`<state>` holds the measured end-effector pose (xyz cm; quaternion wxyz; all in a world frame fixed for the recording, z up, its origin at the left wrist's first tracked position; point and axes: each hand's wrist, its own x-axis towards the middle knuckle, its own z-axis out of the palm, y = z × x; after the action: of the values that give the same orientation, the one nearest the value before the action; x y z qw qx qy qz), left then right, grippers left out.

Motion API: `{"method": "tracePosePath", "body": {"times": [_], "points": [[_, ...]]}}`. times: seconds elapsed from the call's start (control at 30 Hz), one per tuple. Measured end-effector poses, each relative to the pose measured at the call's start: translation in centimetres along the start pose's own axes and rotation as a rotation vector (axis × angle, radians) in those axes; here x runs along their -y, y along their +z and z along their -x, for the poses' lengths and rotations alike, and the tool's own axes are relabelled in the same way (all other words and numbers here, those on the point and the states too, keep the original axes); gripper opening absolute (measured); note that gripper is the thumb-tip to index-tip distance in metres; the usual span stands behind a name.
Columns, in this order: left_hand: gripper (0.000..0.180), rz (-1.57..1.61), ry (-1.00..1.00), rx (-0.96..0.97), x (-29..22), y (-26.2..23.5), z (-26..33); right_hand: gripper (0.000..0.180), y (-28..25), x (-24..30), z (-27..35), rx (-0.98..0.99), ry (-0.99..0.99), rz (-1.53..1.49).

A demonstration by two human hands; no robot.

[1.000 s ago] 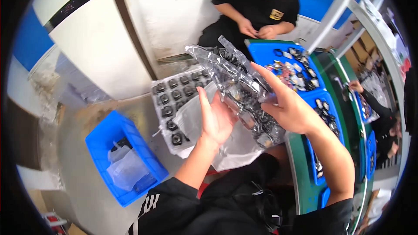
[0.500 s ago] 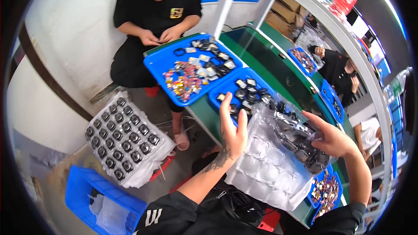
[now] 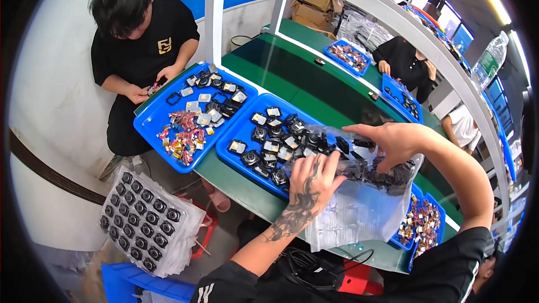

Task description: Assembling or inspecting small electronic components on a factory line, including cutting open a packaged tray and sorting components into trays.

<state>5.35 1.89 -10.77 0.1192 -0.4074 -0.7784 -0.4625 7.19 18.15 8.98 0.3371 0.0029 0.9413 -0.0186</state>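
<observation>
Both my hands are at a crumpled sheet of clear plastic packing (image 3: 351, 169) with black parts showing through it, at the right end of a blue tray (image 3: 224, 154). My left hand (image 3: 310, 184), back upward, has its fingers bent over the plastic's near left side; the fingertips are partly hidden. From the right, my right hand (image 3: 401, 141) spans the plastic between thumb and fingers. Several small black square modules (image 3: 275, 146) with round lens-like fronts or pale squares lie loose in the tray. Under my hands slopes a translucent moulded packing tray (image 3: 353, 221).
A second blue tray (image 3: 147, 123) holds modules and pinkish-gold small parts. A co-worker (image 3: 147, 39) sits at left. Below stands a stack of moulded trays filled with black modules (image 3: 137, 219), beside a blue bin (image 3: 140, 280). A white frame post (image 3: 214, 17) rises from the green bench.
The plastic with black parts has gone from tilted before me to over the blue tray's right end. My left hand has gone from raised, fingers apart, to lying on it. The view has shifted.
</observation>
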Motion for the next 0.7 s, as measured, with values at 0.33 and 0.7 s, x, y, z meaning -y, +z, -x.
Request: {"method": "tracePosePath", "body": {"times": [0.33,0.7], "points": [[0.03,0.108,0.064,0.063,4.9,0.4,0.5,0.112,-0.5,-1.3,-1.0,0.05,0.104,-0.034],[0.018,0.304,-0.077,0.098,4.6,0.4,0.7,0.07,-3.0,-4.5,-4.2,0.106,0.085,-0.152]]}}
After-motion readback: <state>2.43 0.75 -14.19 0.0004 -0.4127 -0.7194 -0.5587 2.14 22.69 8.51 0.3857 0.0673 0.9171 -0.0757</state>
